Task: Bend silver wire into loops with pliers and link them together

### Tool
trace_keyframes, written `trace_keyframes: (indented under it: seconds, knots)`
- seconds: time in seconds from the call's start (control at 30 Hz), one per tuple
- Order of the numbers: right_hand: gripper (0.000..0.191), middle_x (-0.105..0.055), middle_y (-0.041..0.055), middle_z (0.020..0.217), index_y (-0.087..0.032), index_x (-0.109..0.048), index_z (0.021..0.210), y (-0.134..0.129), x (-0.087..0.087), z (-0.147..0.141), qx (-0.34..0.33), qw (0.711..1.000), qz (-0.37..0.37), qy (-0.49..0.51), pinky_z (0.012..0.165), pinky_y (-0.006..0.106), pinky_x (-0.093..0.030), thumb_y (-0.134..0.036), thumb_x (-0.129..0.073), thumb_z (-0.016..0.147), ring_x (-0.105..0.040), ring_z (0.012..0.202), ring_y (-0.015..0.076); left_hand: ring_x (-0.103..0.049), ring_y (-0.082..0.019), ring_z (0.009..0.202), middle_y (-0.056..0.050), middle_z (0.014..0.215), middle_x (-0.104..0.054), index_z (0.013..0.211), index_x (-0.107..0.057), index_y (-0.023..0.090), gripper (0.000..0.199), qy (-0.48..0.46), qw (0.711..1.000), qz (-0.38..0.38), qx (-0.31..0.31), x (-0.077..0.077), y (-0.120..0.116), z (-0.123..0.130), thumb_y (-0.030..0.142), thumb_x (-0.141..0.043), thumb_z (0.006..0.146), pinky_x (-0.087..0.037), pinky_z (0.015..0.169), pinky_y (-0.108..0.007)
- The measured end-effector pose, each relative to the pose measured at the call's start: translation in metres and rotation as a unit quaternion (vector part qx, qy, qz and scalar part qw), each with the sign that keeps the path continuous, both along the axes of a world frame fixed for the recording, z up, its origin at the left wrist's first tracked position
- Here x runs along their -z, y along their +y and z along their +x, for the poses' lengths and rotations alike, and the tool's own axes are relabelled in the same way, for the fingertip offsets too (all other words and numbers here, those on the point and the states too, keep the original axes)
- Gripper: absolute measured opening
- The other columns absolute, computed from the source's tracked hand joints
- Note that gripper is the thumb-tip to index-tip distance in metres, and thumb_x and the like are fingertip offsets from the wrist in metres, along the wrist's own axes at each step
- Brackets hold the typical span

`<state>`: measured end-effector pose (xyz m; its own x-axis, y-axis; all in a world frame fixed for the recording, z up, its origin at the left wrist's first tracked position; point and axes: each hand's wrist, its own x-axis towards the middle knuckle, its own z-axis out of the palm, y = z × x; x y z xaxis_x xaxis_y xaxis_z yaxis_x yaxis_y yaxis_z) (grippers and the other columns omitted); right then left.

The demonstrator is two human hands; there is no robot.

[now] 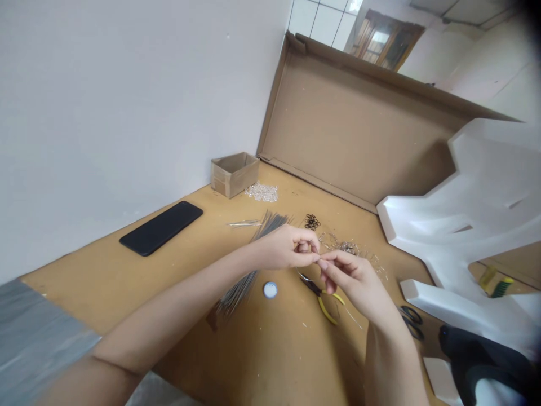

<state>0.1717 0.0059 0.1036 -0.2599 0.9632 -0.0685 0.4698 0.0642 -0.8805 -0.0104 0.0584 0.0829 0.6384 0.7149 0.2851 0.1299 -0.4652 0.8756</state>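
Well, the left hand (291,248) and right hand (350,279) pinch narrowly together at the fingertips (323,265), steady for fine work, though anything held is too small to tell; yellow-handled steel pliers (316,299) lie at six o'clock on the tan wooden counter (270,361).

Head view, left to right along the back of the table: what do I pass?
black smartphone → small cardboard box → pile of clear beads → small black rings → white foam packing piece
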Motion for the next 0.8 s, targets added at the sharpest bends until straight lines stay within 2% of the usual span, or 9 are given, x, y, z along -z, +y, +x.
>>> trace_keyframes:
  seconds: [0.13,0.3,0.47,0.67,0.8]
  knots:
    - [0.029,-0.055,-0.0015,0.062,-0.017,-0.061,0.080,0.000,-0.002,-0.001,-0.005,1.000,-0.012,0.002,0.050,0.023,-0.043,-0.045,-0.056,0.080,-0.051,0.048,0.0082,-0.033,-0.005,0.051,0.006,0.055,-0.039,0.076,-0.055,0.015,0.008,-0.009,1.000,-0.013,0.008,-0.002,-0.002,0.001,0.022,-0.052,0.075,-0.028,0.049,-0.017]
    - [0.029,-0.056,-0.0009,0.063,-0.017,-0.061,0.083,0.000,-0.003,0.002,-0.016,1.000,-0.020,0.016,0.051,0.024,-0.044,-0.046,-0.055,0.080,-0.052,0.049,0.0086,-0.037,-0.005,0.055,0.004,0.063,-0.046,0.078,-0.055,0.015,0.009,0.011,1.000,-0.016,0.017,-0.008,-0.003,-0.004,0.018,-0.047,0.076,-0.030,0.050,-0.017]
    - [0.028,-0.056,-0.0015,0.062,-0.017,-0.059,0.088,-0.001,-0.001,0.004,-0.001,1.000,-0.007,0.017,0.051,0.024,-0.044,-0.043,-0.055,0.081,-0.052,0.049,0.0090,-0.033,-0.005,0.051,0.004,0.065,-0.047,0.083,-0.056,0.015,0.014,0.033,0.999,-0.005,0.011,-0.010,-0.004,-0.006,0.014,-0.044,0.076,-0.027,0.048,-0.017]
    - [0.025,-0.057,-0.0010,0.065,-0.018,-0.057,0.092,-0.003,0.000,0.005,-0.034,0.999,0.005,0.013,0.053,0.024,-0.045,-0.040,-0.048,0.086,-0.053,0.050,0.0091,-0.045,-0.007,0.059,0.003,0.062,-0.051,0.075,-0.056,0.014,0.017,-0.022,0.999,-0.046,0.013,-0.012,-0.002,-0.003,0.027,-0.047,0.082,-0.035,0.058,-0.020]
    - [0.028,-0.057,-0.0010,0.063,-0.018,-0.055,0.099,-0.003,0.001,0.006,-0.031,0.999,0.011,0.006,0.054,0.025,-0.046,-0.041,-0.043,0.088,-0.054,0.050,0.0101,-0.049,-0.008,0.065,0.001,0.066,-0.056,0.072,-0.055,0.014,0.018,-0.088,0.991,-0.101,0.006,-0.010,0.002,0.000,0.027,-0.049,0.082,-0.039,0.064,-0.021]
